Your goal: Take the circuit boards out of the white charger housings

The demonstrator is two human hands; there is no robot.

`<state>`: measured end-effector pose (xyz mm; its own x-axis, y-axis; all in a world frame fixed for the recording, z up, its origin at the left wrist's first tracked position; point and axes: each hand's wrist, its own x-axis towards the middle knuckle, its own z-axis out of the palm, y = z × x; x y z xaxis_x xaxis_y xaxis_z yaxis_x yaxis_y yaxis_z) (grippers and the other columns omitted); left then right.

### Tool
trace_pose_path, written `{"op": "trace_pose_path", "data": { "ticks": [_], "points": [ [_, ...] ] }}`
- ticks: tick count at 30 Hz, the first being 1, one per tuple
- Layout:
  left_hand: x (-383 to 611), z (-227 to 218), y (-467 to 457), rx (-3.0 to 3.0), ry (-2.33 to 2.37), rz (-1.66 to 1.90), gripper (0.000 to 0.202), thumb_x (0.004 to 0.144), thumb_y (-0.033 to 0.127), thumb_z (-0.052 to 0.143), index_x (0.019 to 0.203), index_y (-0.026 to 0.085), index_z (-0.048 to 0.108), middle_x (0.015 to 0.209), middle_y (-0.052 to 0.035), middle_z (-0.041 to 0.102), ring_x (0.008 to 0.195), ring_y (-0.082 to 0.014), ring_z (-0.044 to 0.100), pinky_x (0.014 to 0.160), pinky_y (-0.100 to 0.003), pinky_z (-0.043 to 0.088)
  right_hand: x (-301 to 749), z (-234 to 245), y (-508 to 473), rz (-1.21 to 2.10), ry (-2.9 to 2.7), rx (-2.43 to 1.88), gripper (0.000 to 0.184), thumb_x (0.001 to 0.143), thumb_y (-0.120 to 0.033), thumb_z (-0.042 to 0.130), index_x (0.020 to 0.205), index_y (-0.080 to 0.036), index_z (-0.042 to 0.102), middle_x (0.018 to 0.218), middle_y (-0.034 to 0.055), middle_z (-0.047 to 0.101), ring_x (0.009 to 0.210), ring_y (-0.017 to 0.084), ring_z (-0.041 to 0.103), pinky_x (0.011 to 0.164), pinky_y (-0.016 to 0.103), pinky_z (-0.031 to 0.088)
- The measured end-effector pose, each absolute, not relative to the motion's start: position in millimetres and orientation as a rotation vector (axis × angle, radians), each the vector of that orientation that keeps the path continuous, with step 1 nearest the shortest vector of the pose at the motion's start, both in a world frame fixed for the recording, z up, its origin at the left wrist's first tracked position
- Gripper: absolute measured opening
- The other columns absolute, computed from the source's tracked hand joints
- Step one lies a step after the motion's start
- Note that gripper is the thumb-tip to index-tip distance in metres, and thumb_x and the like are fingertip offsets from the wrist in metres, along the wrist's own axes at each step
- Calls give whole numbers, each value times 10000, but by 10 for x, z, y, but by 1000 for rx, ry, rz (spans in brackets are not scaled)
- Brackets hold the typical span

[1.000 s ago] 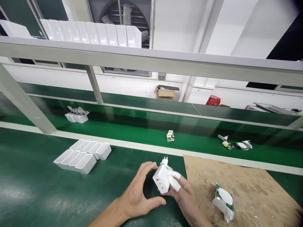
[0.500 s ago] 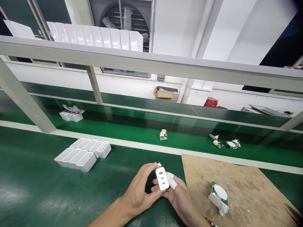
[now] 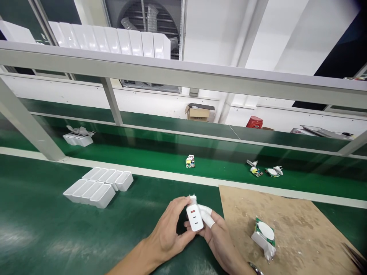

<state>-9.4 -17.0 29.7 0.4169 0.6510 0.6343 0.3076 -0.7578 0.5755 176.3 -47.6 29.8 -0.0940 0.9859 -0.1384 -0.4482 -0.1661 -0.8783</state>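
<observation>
A white plug-in charger is held between both hands above the green table, its face with a red port and two dark slots turned up. Metal pins stick out at its far end. My left hand grips it from the left, thumb at the near end and fingers at the far end. From the right, my right hand is closed on it, with white covers on two fingertips. To the right, a charger circuit board with a white round pad and a plug part lies on the brown cardboard sheet.
White open casings stand in two rows on the left. Behind a pale rail, the green belt carries a small circuit board, more boards with plugs and a casing cluster. A metal frame crosses above.
The boards and casing cluster on the belt have shifted left. Both hands keep hold of the charger, which has tilted slightly so more of its pin end shows.
</observation>
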Motion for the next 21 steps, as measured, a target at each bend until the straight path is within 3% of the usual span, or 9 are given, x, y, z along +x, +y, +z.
{"op": "trace_pose_path", "data": {
  "ticks": [4, 6, 8, 12, 18, 21],
  "points": [
    [-99, 257, -185, 2196, 1083, 1077, 1261, 724, 234, 957, 1655, 375, 118, 1454, -138, 573, 1331, -393, 592, 1087, -626, 537, 1916, 271, -465, 823, -1330, -1180, 245, 937, -390, 712, 1144, -266, 753, 1103, 66, 748, 987, 240, 737, 907, 381, 612],
    [-94, 239, -175, 2146, 1153, 1006, 1344, 683, 247, 981, 1661, 395, 71, 1460, -131, 569, 1333, -403, 586, 1090, -655, 519, 1988, 282, -480, 452, -1560, -1215, 196, 972, -274, 646, 1142, -278, 744, 1118, 64, 716, 1002, 218, 722, 902, 347, 605],
    [-86, 220, -152, 2100, 1179, 953, 1326, 700, 243, 966, 1662, 393, 66, 1443, -122, 583, 1332, -394, 584, 1113, -667, 489, 2025, 284, -493, 229, -1714, -1220, 233, 987, -178, 571, 1138, -261, 728, 1095, 72, 694, 950, 198, 719, 832, 308, 609],
    [-57, 147, -113, 2015, 1185, 888, 1219, 756, 211, 902, 1661, 368, 102, 1423, -108, 604, 1350, -363, 574, 1171, -636, 434, 2004, 227, -484, 97, -1947, -1321, 293, 962, -82, 456, 1071, -223, 689, 1063, 85, 656, 845, 194, 700, 704, 283, 594],
    [1, -3, -20, 1948, 1106, 917, 973, 848, 257, 780, 1648, 301, 228, 1453, -134, 602, 1278, -334, 621, 1136, -550, 479, 1929, 284, -485, -53, -1950, -1275, 221, 1062, -272, 516, 1235, -195, 628, 1049, 98, 650, 781, 211, 698, 665, 317, 602],
    [109, 19, 172, 1883, 1057, 921, 924, 796, 231, 769, 1613, 320, 347, 1410, -99, 655, 1141, -306, 672, 1066, -501, 535, 1896, 408, -537, -215, -1907, -1042, 253, 1042, -251, 547, 1264, -148, 609, 1009, 124, 660, 795, 231, 676, 689, 353, 605]
  ]
}}
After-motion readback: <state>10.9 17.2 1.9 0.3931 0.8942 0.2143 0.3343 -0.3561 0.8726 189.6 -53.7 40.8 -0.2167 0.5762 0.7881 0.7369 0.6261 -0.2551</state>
